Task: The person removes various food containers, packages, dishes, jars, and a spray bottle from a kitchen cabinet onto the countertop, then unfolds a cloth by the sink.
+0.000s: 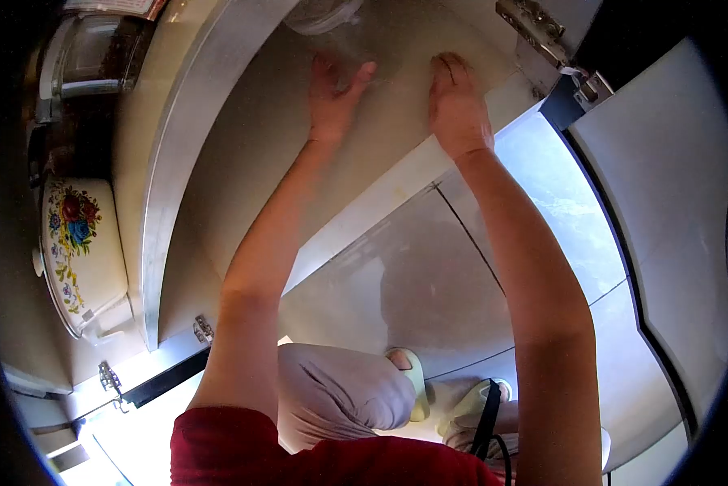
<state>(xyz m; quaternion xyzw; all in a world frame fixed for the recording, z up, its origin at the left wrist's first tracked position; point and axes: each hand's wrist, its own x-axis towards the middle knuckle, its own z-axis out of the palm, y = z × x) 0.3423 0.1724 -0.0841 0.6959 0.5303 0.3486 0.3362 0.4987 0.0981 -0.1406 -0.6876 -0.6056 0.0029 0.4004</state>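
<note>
My left hand (337, 101) was at the upper middle of the frame, thumb apart from the fingers, holding nothing I could see. It was just below a clear tub (323, 14) at the top edge, maybe to be close to it (it was blurry there, so I can't tell if they touched). My right hand (459, 105) was flat, fingers together, over the cupboard board (396, 134), perhaps to help me lean. The flowery pot (89, 243) sat at the left, out of my arms' way.
</note>
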